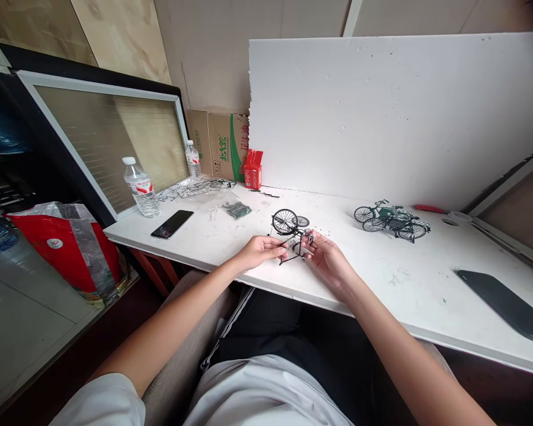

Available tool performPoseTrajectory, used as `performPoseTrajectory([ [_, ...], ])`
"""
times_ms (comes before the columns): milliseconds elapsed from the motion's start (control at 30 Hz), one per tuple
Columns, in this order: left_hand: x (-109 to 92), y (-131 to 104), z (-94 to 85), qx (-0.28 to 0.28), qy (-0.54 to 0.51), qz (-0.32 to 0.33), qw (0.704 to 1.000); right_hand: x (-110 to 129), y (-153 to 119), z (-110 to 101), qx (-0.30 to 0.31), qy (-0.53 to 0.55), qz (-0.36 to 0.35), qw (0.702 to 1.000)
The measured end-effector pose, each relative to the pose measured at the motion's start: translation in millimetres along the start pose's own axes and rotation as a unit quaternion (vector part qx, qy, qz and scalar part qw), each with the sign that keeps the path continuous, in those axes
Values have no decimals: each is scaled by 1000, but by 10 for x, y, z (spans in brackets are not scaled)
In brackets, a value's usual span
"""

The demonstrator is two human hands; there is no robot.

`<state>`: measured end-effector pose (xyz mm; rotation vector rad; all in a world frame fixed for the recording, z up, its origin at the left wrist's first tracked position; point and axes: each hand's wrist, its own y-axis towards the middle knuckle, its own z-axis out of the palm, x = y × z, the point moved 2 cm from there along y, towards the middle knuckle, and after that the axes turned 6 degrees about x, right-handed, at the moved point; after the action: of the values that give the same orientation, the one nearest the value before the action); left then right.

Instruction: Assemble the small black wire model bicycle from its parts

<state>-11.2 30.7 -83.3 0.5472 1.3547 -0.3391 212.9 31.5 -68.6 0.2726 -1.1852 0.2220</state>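
Note:
Between my hands, over the front part of the white table, is a small black model bicycle [285, 221] with one spoked wheel pointing away from me. My left hand [263, 251] has its fingers closed on the thin frame at the left. From the right, my right hand [325, 254] pinches the frame's other side near a small fitting. A loose spoked wheel [301, 221] appears just behind the model, partly hidden by it. Tiny dark bits lie on the table close by.
Finished-looking model bicycles [393, 220] stand at the right, near a dark flat pad [504, 302]. Leftward are a phone [173, 224], a water bottle [141, 188], a packet of parts [237, 209] and black part frames [199, 187]. A red box [253, 169] stands behind.

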Motion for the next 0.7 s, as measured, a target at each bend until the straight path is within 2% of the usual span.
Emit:
performPoseTrajectory([
  [167,14,-24,-15,-5,-24,-7,1000,-31,6,-11,-6,12,18,1000],
  [300,28,-35,-41,-34,-30,-2,999,-33,-6,8,-13,6,15,1000],
  [400,41,-34,-74,-54,-26,9,998,-4,-29,36,-21,-25,-10,999],
  [567,60,-15,-114,-82,-42,17,996,5,-51,63,-66,-97,-66,991],
  [700,101,4,-140,-93,-60,20,994,-54,-45,92,-63,-157,-88,982],
])
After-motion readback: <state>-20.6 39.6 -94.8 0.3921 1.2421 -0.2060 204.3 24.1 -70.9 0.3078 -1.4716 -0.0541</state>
